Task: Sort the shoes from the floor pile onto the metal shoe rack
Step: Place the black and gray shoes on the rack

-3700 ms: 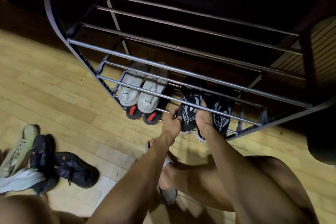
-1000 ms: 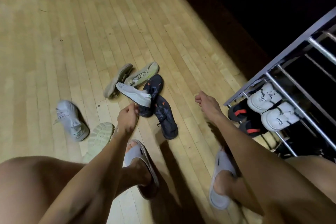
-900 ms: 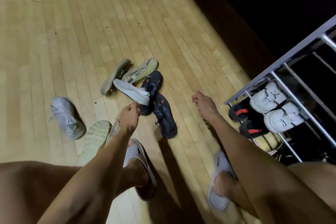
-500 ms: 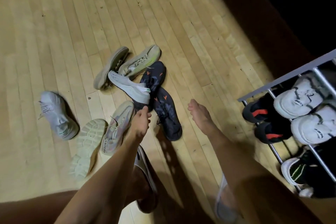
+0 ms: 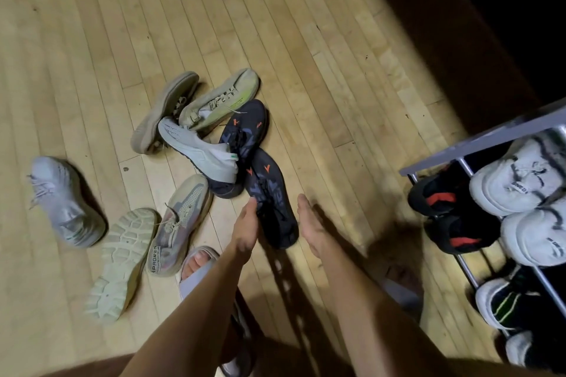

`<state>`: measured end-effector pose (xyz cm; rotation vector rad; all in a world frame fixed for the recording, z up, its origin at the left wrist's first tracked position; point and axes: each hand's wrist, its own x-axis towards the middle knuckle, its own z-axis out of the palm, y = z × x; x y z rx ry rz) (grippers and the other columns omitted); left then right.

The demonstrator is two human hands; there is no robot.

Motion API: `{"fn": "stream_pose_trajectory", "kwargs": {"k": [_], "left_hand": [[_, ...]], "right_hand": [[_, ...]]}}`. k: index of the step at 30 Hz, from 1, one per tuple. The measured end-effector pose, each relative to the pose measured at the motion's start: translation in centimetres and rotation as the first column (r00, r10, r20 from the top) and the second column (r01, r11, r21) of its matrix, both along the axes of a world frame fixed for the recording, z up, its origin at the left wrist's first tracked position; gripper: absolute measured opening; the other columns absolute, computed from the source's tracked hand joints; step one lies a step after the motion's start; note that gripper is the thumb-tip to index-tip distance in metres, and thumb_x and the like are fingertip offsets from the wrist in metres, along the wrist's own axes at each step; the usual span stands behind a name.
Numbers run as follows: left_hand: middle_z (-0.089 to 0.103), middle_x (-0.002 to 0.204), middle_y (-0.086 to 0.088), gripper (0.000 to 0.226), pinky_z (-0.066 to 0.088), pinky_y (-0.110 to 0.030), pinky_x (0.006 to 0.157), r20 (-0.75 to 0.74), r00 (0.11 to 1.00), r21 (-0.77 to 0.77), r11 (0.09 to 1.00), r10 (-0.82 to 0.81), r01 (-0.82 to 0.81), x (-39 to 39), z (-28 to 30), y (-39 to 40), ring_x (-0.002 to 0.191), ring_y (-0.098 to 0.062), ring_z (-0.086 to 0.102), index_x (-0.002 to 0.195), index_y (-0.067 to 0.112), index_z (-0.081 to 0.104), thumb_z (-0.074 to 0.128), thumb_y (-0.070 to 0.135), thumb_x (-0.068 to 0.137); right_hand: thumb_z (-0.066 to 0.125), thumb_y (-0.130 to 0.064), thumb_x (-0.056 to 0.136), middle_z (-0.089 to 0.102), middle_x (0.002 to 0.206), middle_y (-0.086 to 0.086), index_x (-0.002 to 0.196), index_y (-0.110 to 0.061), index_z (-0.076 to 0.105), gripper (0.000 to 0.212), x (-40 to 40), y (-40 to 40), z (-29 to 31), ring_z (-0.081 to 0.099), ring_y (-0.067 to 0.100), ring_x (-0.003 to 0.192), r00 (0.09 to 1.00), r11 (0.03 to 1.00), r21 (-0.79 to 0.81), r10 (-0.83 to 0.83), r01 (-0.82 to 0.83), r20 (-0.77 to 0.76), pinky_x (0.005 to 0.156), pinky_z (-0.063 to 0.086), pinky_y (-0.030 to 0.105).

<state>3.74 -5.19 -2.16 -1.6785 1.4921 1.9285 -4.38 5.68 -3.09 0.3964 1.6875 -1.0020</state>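
Neither grip holds anything: the left hand (image 5: 245,228) and right hand (image 5: 311,223) reach down with fingers straight on either side of a dark navy sneaker with orange marks (image 5: 271,208), in the pile on the wooden plank floor (image 5: 306,40). The grey metal shoe rack (image 5: 477,144) stands right, holding white sneakers (image 5: 517,174).

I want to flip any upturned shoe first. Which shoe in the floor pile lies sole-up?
The pale chunky shoe at the pile's near-left edge: its lugged tread faces the camera, while the other floor shoes show uppers or sides. It lies beside the grey laced sneaker.
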Motion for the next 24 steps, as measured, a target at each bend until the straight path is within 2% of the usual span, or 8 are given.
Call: {"fn": "stream_pose_trajectory", "kwargs": {"k": [7, 12, 16, 17, 19, 20, 22, 24], "left_hand": [[0.053, 0.136, -0.003, 0.056, 0.039, -0.033, 0.095, -0.049, 0.999, 0.113, 0.994, 0.000, 0.005, -0.5, 0.1, 0.6, 0.115, -0.017, 0.051, 0.143, 0.018, 0.046, 0.021, 0.050, 0.104], [0.048, 0.145, -0.002, 0.058, 0.032, -0.029, 0.097, -0.032, 0.996, 0.094, 0.992, -0.080, 0.083, -0.5, 0.4, 1.3, 0.133, -0.023, 0.046, 0.146, 0.018, 0.042, 0.021, 0.051, 0.103], [0.050, 0.144, -0.003, 0.061, 0.033, -0.029, 0.097, -0.022, 0.994, 0.034, 0.994, -0.105, 0.106, 0.4, 0.4, 1.3, 0.131, -0.024, 0.048, 0.145, 0.016, 0.044, 0.023, 0.053, 0.102], [0.052, 0.141, -0.005, 0.060, 0.036, -0.030, 0.096, -0.023, 0.994, 0.004, 0.994, -0.111, 0.111, 0.4, 0.5, 1.5, 0.127, -0.024, 0.050, 0.142, 0.013, 0.047, 0.025, 0.052, 0.102], [0.057, 0.131, -0.009, 0.054, 0.043, -0.033, 0.094, -0.040, 0.994, -0.070, 0.992, -0.103, 0.100, 0.2, 1.5, 2.6, 0.119, -0.026, 0.055, 0.131, 0.006, 0.053, 0.029, 0.045, 0.103], [0.059, 0.126, -0.012, 0.050, 0.046, -0.036, 0.095, -0.060, 0.992, -0.114, 0.988, -0.115, 0.108, -0.1, 2.2, 3.3, 0.115, -0.028, 0.056, 0.123, 0.004, 0.057, 0.030, 0.042, 0.103], [0.059, 0.113, -0.010, 0.044, 0.049, -0.039, 0.094, -0.104, 0.981, -0.200, 0.970, -0.162, 0.139, -0.7, 3.4, 4.5, 0.108, -0.027, 0.056, 0.108, 0.006, 0.057, 0.030, 0.040, 0.102], [0.054, 0.094, -0.006, 0.042, 0.050, -0.035, 0.080, -0.148, 0.965, -0.271, 0.947, -0.217, 0.172, -1.8, 4.6, 5.2, 0.092, -0.025, 0.053, 0.090, 0.009, 0.053, 0.029, 0.042, 0.101]], "right_hand": [[0.014, -0.068, 0.095, 0.018, 0.163, 0.005, 0.156, -0.021, 0.014, 0.077, 0.3, 0.9, -0.3, 0.019, 0.023, 0.149, 0.994, 0.999, -0.002, -0.044, 0.044, 0.099, 0.120, 0.017, 0.047], [0.014, -0.064, 0.098, 0.027, 0.159, 0.011, 0.155, -0.016, 0.018, 0.076, 0.2, 1.1, 0.5, 0.027, 0.025, 0.146, 0.986, 0.995, -0.010, -0.101, 0.103, 0.131, 0.118, 0.019, 0.042], [0.014, -0.067, 0.096, 0.037, 0.153, 0.015, 0.153, -0.014, 0.027, 0.079, 0.1, 1.3, 0.6, 0.036, 0.030, 0.140, 0.988, 0.992, 0.038, -0.121, 0.117, 0.092, 0.116, 0.024, 0.043], [0.016, -0.076, 0.091, 0.038, 0.153, 0.013, 0.152, -0.016, 0.032, 0.086, 0.3, 1.1, 0.7, 0.037, 0.030, 0.140, 0.992, 0.994, 0.062, -0.097, 0.093, 0.081, 0.116, 0.025, 0.045], [0.018, -0.101, 0.059, 0.037, 0.155, 0.007, 0.150, -0.026, 0.035, 0.119, 0.9, 1.1, 0.1, 0.036, 0.029, 0.141, 0.995, 0.995, 0.064, -0.083, 0.079, 0.057, 0.117, 0.025, 0.051], [0.018, -0.106, 0.045, 0.036, 0.156, 0.005, 0.150, -0.030, 0.034, 0.130, 1.2, 1.5, -1.4, 0.036, 0.028, 0.141, 0.994, 0.994, 0.041, -0.101, 0.099, 0.045, 0.116, 0.026, 0.053], [0.019, -0.107, 0.044, 0.037, 0.155, 0.002, 0.149, -0.036, 0.034, 0.128, 1.9, 1.8, -1.6, 0.035, 0.026, 0.142, 0.988, 0.988, -0.004, -0.153, 0.154, 0.036, 0.116, 0.027, 0.052], [0.020, -0.104, 0.052, 0.043, 0.152, 0.002, 0.147, -0.036, 0.039, 0.118, 2.5, 1.8, 1.3, 0.040, 0.025, 0.138, 0.974, 0.972, -0.053, -0.226, 0.227, 0.034, 0.115, 0.031, 0.051]]}}
